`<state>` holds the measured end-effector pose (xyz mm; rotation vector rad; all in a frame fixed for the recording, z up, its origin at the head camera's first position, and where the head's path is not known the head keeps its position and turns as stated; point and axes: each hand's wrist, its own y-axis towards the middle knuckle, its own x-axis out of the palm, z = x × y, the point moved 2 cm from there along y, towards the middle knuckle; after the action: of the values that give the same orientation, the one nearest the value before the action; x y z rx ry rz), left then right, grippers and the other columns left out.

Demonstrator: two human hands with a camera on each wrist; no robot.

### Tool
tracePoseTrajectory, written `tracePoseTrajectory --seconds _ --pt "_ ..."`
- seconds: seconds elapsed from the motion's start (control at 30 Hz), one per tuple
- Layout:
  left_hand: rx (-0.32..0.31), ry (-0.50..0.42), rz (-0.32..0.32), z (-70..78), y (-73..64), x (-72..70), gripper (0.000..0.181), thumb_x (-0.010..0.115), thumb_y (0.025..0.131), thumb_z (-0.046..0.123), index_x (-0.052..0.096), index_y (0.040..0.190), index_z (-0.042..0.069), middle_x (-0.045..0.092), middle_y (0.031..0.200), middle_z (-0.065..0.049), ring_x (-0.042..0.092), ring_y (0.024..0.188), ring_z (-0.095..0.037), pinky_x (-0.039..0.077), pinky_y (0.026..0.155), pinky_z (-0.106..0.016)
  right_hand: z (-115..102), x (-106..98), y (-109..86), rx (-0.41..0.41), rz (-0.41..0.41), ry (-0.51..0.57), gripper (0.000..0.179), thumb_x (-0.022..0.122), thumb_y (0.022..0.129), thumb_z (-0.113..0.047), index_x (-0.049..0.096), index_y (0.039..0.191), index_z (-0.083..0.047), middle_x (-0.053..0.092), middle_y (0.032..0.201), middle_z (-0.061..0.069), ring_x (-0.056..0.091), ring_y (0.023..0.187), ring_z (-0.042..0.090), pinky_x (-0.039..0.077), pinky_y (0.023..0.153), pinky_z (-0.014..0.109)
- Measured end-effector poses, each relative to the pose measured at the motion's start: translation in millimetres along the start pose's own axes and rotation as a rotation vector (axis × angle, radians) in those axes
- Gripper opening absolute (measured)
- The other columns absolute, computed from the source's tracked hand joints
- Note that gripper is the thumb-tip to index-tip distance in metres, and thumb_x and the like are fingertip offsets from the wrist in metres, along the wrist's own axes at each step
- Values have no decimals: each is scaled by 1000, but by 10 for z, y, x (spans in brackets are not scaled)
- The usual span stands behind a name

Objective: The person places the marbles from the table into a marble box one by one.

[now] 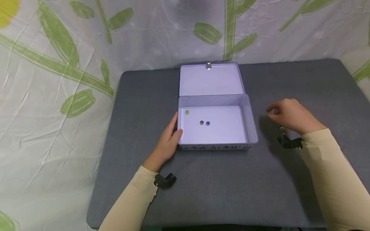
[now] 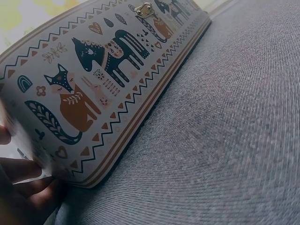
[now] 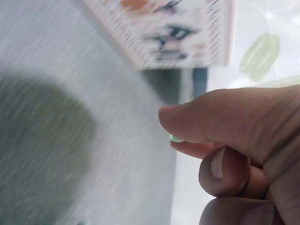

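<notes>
A tin box (image 1: 218,146) with its lid raised stands on the table, animal patterns on its outer walls. Inside lie a yellow-green marble (image 1: 187,112), a brownish marble (image 1: 201,122) and a blue marble (image 1: 208,123). At the box's left wall, my left hand (image 1: 164,144) grips the side, thumb over the rim and fingers along the outside. To the right of the box, above the table, my right hand (image 1: 289,115) pinches a green marble (image 3: 174,137) between thumb and index finger; the fingertips mostly cover it.
The box's lid (image 1: 211,80) leans back behind it, with a metal clasp (image 1: 208,66) at its top edge. More small green and red marbles (image 1: 282,129) lie on the grey table (image 1: 219,186) under my right wrist. A leaf-printed curtain (image 1: 162,38) hangs behind.
</notes>
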<state>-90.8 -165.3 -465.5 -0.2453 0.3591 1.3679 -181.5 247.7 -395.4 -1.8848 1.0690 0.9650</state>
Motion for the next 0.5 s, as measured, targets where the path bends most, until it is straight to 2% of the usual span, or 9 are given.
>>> tracePoseTrajectory --seconds 0.17,0.37,0.5 --pt "-3 6 3 9 3 -3 69 41 106 23 16 170 10 20 175 -6 18 160 -20 17 129 -48 -171 -86 60 -10 2 0 31 69 99 -17 74 122 3 64 70 3 58 52 20 50 81 42" --pt "-11 14 -3 9 1 2 69 41 106 24 16 170 13 20 175 -5 17 160 -19 17 129 -47 -349 -227 91 -32 20 -22 30 72 97 -16 75 120 3 59 66 3 49 57 18 45 70 38" --pt "-17 13 -2 1 -1 7 69 41 106 23 16 170 13 20 175 -5 17 160 -19 17 129 -46 -460 -303 104 -53 43 -27 27 71 98 -14 75 119 2 56 64 1 48 56 17 44 69 36"
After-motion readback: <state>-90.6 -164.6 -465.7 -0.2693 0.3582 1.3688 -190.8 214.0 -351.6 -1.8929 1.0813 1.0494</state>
